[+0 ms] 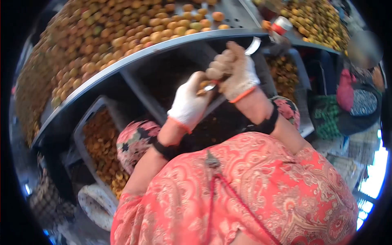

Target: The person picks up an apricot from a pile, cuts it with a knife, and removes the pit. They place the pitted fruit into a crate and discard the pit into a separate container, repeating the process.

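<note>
Both hands wear white work gloves with orange cuffs; the right glove is stained brown. My left hand (190,99) is closed around a small orange fruit (203,86), partly hidden by the fingers. My right hand (237,73) is closed beside it, its fingers wrapped round a knife. One shiny metal end (209,87) shows against the fruit, and a curved metal piece (253,46) sticks out past the right thumb side. The two hands nearly touch, over a dark bin below the table edge.
A table edge (163,43) curves in front, heaped with orange fruit (134,20). A crate of cut fruit (107,143) stands at the left, another crate (284,73) at the right. A white bucket (96,204) sits lower left. Another person (359,100) is at the right.
</note>
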A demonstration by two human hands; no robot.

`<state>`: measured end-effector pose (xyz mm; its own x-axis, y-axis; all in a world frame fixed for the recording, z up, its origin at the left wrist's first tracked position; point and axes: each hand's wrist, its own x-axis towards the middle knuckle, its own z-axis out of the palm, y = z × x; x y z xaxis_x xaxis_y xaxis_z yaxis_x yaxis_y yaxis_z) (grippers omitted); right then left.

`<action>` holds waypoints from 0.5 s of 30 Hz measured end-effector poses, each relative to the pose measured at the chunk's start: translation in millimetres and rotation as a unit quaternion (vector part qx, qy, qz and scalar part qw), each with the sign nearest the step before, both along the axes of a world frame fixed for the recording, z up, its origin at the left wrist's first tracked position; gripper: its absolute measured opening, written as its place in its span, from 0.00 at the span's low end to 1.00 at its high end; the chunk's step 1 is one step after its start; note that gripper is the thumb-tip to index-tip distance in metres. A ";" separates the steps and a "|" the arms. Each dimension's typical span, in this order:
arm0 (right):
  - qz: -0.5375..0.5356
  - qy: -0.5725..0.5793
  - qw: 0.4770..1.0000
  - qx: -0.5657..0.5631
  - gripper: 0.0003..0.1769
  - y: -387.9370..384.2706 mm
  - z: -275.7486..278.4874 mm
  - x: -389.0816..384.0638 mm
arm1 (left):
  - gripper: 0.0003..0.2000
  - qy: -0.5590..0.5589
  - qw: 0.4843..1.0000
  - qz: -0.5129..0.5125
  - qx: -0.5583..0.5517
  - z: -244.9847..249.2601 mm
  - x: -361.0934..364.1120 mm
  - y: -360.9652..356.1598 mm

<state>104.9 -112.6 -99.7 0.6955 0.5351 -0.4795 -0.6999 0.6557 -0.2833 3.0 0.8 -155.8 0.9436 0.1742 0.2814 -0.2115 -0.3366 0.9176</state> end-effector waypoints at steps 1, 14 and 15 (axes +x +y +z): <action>0.006 -0.055 0.998 0.017 0.28 -2.7 -8.8 0.5 | 0.09 0.072 0.997 0.020 0.029 12.5 -2.3 2.9; 0.001 -0.196 0.947 -0.254 0.17 -26.2 20.7 -35.3 | 0.09 0.283 0.957 0.061 0.031 91.9 -48.3 28.1; 0.015 -0.194 0.950 -0.244 0.17 -26.9 22.0 -38.7 | 0.09 0.241 0.967 0.078 -0.017 93.6 -55.2 38.6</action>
<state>66.2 -139.4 -77.8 0.8580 0.3379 -0.3870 -0.4978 0.3609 -0.7886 -52.2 39.4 -62.2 0.9254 0.3257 -0.1941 0.2951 -0.2972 0.9081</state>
